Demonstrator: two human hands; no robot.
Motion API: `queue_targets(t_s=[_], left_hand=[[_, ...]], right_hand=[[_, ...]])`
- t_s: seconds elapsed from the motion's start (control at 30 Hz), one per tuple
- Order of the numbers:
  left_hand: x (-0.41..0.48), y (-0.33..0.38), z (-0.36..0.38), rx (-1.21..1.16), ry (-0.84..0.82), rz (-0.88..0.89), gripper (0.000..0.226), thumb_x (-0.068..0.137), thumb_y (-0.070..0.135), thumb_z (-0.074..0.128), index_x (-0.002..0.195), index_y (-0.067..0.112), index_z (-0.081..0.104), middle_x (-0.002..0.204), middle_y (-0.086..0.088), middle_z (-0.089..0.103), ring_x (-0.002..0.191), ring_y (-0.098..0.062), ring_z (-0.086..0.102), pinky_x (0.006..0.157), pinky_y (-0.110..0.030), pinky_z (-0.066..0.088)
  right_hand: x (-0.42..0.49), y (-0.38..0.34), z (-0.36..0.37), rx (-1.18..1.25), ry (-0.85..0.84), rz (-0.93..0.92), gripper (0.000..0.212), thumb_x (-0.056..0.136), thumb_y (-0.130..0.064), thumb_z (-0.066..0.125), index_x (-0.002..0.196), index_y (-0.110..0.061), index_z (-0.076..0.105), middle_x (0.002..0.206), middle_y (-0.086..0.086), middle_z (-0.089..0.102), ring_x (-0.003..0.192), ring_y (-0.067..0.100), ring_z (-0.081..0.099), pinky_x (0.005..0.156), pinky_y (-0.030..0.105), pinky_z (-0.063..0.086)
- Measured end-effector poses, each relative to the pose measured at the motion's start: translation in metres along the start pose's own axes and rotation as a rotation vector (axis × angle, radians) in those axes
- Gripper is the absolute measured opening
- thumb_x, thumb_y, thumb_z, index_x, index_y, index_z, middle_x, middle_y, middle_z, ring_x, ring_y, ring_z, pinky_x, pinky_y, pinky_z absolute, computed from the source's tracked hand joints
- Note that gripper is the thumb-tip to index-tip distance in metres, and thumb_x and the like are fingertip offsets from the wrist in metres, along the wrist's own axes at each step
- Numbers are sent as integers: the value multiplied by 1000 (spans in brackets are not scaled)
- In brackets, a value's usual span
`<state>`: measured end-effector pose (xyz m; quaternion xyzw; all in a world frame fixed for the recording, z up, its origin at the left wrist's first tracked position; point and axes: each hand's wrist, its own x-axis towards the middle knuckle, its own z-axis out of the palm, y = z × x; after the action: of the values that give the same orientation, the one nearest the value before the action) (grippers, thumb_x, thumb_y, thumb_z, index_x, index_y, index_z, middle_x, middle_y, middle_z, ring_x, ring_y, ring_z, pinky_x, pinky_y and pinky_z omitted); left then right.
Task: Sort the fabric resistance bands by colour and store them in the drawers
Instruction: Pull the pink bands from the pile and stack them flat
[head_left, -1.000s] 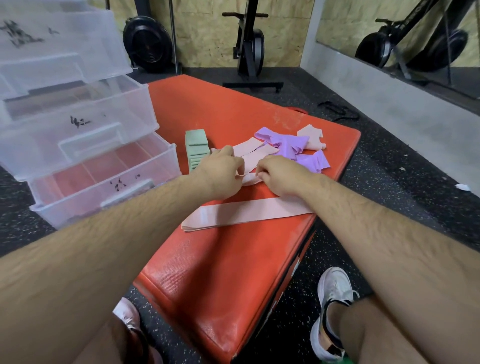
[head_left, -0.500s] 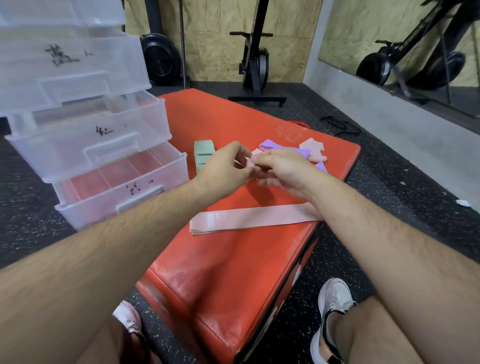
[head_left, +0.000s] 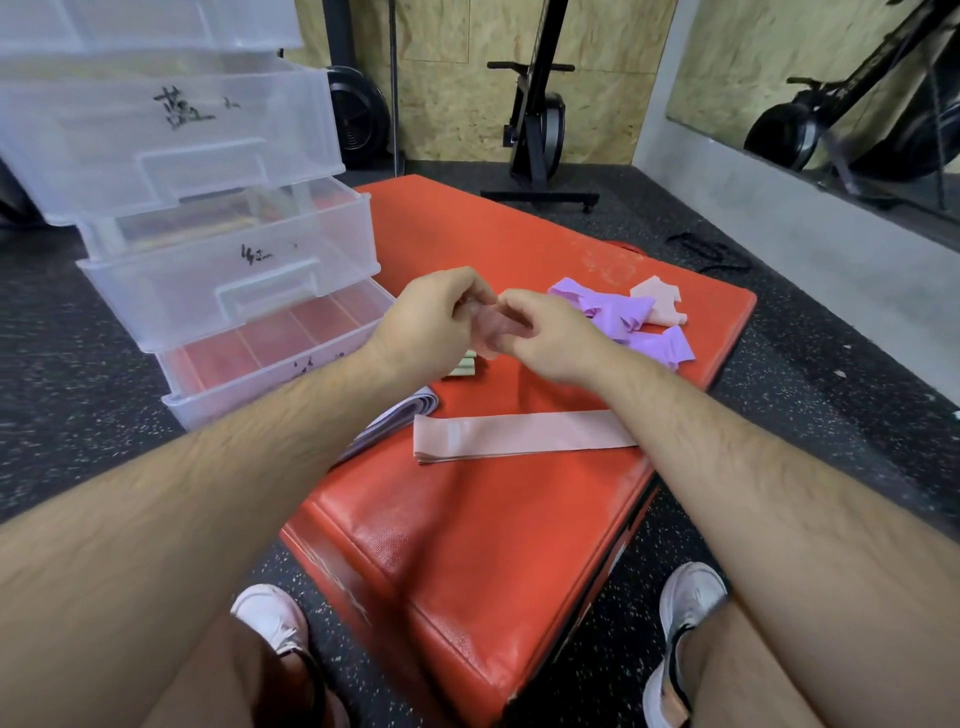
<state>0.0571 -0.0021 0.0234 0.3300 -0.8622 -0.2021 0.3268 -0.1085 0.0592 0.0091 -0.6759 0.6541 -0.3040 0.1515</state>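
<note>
Pinched a small pink band (head_left: 487, 332) with left grip (head_left: 441, 317) and right grip (head_left: 545, 338), both curled tight on it, up over the red box (head_left: 467, 519). Looked like folding the pinks. Next, probably needed laying it on the flat pink band (head_left: 524, 434) just below. Had bare red by the front edge, purples (head_left: 613, 312) close on the right, open drawers (head_left: 270, 364) on the left.

I see clear glossy plastic drawers (head_left: 228, 291), matt cloth bands (head_left: 519, 436), orange textured vinyl pad (head_left: 467, 545), speckled rubber floor (head_left: 67, 374).
</note>
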Motion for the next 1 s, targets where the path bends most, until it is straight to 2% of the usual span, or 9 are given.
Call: queue_targets(t_s=[0.1, 0.23, 0.37, 0.43, 0.53, 0.63, 0.73, 0.87, 1.0], left_hand=[[0, -6, -8, -9, 47, -19, 26, 89, 3, 50, 101, 16, 68, 97, 4, 69, 91, -13, 61, 78, -24, 48], [0, -9, -26, -91, 162, -61, 31, 89, -2, 45, 100, 16, 67, 96, 8, 65, 89, -7, 57, 70, -2, 39], [2, -11, -42, -159, 241, -138, 30, 90, -1, 45, 98, 17, 68, 93, 11, 64, 85, -2, 57, 69, 1, 38], [4, -14, -50, -188, 297, -187, 31, 91, 1, 45, 98, 18, 69, 94, 11, 65, 86, -2, 59, 68, 0, 41], [4, -19, -55, -212, 320, -270, 28, 93, 3, 47, 100, 17, 70, 94, 8, 66, 83, -6, 60, 65, -10, 46], [-2, -24, -52, -138, 249, -341, 25, 91, 5, 49, 98, 17, 70, 91, 4, 66, 84, -13, 60, 62, -17, 46], [-15, -20, -42, -29, 66, -371, 22, 88, 6, 52, 97, 12, 72, 90, 0, 67, 78, -16, 59, 63, -24, 46], [-35, -13, -18, 161, -146, -294, 21, 87, 8, 56, 98, 9, 74, 93, -4, 71, 86, -23, 65, 69, -21, 36], [-49, -20, 3, 299, -210, -188, 24, 84, 3, 51, 92, 12, 72, 101, -6, 70, 95, -25, 63, 78, -29, 46]], right_hand=[[6, 5, -1, -104, -18, 12, 9, 90, -19, 66, 89, -25, 59, 79, -10, 61, 77, 12, 55, 69, 31, 43], [7, 13, -11, -196, -22, 53, 12, 92, -23, 66, 85, -25, 56, 76, -11, 57, 78, 16, 54, 64, 27, 39], [-2, 25, -32, -284, -33, 144, 6, 96, -27, 63, 99, -23, 60, 83, -5, 62, 61, 9, 54, 54, 25, 36], [-10, 36, -45, -269, -54, 218, 4, 97, -28, 60, 94, -26, 58, 75, -5, 65, 51, 10, 59, 51, 25, 47], [-23, 56, -67, -270, -36, 292, 8, 95, -30, 61, 88, -28, 59, 79, -8, 67, 76, 18, 66, 70, 37, 54], [-36, 75, -89, -151, 41, 340, 12, 89, -31, 73, 91, -23, 64, 81, -9, 63, 76, 14, 60, 67, 30, 46], [-53, 89, -102, 0, 35, 402, 13, 88, -19, 76, 97, -13, 68, 80, 1, 66, 71, 18, 60, 66, 31, 50], [-73, 99, -102, -85, -97, 464, 13, 87, -18, 77, 98, -13, 72, 89, 4, 68, 76, 17, 60, 76, 35, 51], [-83, 105, -96, -178, -189, 475, 9, 88, -19, 75, 96, -17, 71, 88, 12, 71, 65, 19, 58, 67, 35, 50]])
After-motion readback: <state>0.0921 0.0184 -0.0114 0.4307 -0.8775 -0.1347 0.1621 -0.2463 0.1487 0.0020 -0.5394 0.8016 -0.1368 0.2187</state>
